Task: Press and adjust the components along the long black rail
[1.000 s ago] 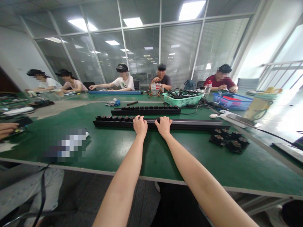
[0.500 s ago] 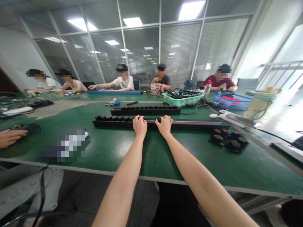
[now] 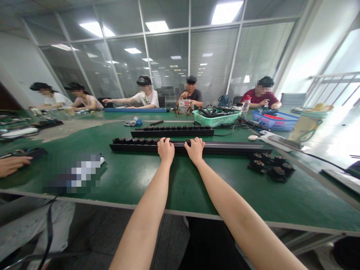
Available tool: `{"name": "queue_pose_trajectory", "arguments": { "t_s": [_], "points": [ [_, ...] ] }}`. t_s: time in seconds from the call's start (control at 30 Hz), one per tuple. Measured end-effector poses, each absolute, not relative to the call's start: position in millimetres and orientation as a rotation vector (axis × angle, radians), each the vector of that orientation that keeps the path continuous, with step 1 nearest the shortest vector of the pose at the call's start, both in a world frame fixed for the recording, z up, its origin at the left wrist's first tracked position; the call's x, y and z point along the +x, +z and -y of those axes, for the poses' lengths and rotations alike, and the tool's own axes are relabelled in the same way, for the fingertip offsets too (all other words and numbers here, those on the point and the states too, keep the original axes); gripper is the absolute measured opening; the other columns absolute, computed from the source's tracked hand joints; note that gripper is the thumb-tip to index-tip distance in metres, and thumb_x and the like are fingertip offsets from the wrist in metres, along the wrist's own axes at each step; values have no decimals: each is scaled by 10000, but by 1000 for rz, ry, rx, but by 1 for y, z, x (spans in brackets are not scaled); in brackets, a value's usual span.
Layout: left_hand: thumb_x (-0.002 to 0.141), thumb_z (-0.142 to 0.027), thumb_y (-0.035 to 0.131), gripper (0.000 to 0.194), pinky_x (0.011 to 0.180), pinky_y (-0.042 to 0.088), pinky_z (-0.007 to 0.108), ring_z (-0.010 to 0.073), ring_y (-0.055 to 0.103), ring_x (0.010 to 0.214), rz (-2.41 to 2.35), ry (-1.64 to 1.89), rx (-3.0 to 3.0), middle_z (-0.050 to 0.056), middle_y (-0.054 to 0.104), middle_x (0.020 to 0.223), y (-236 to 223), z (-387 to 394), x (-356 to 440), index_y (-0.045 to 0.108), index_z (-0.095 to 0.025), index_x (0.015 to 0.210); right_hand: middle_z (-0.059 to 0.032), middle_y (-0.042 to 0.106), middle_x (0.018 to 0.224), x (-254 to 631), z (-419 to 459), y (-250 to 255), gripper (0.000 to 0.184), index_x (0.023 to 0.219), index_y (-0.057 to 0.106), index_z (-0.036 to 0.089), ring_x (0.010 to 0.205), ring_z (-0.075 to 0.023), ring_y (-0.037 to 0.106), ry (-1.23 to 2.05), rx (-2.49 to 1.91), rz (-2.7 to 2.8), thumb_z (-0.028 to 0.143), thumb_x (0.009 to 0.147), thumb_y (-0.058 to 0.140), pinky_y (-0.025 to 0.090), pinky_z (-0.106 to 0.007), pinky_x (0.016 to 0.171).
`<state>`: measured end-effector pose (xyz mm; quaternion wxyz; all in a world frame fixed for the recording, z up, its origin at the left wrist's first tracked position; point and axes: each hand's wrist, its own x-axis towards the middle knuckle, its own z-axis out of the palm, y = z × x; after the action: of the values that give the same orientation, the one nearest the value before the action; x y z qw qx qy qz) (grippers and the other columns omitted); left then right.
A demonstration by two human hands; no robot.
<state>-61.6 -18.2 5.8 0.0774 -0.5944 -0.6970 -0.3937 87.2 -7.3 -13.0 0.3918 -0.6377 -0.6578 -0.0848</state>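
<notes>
A long black rail (image 3: pixel 225 148) lies across the green table in front of me. Small black modules (image 3: pixel 136 141) sit in a row along its left part, while an open groove shows along its right part. My left hand (image 3: pixel 166 149) is closed over the rail at the right end of that row. Just to the right, my right hand (image 3: pixel 195 149) pinches one small black module (image 3: pixel 188 142) at the rail's top; my fingers hide most of it. Several loose black modules with coppery metal parts (image 3: pixel 277 165) lie beside the rail's right end.
Behind stands a second black rail with modules (image 3: pixel 173 132). Further back are a green basket of cables (image 3: pixel 216 120) and a blue basket (image 3: pixel 277 123). A co-worker's hand (image 3: pixel 14 165) is at the left edge. More people sit across the table (image 3: pixel 197 187).
Both hands stay in nearly the same place on the rail, and the right hand keeps its pinch on the module. The view has shifted very slightly.
</notes>
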Motion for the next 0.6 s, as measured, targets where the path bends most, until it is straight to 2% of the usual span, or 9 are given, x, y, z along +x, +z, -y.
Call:
{"name": "queue_pose_trajectory", "arguments": {
  "t_s": [0.6],
  "points": [
    [978,-201,472,379,1063,517,414,308,537,1290,2091,-1164,-1784,118,616,1398,7,19,-61,719,-209,1265,-156,632,1106,89,5,-14,331,986,749,152,1113,-310,466,-208,-1627,1646,395,998,524,315,-438,956]
  ]
}}
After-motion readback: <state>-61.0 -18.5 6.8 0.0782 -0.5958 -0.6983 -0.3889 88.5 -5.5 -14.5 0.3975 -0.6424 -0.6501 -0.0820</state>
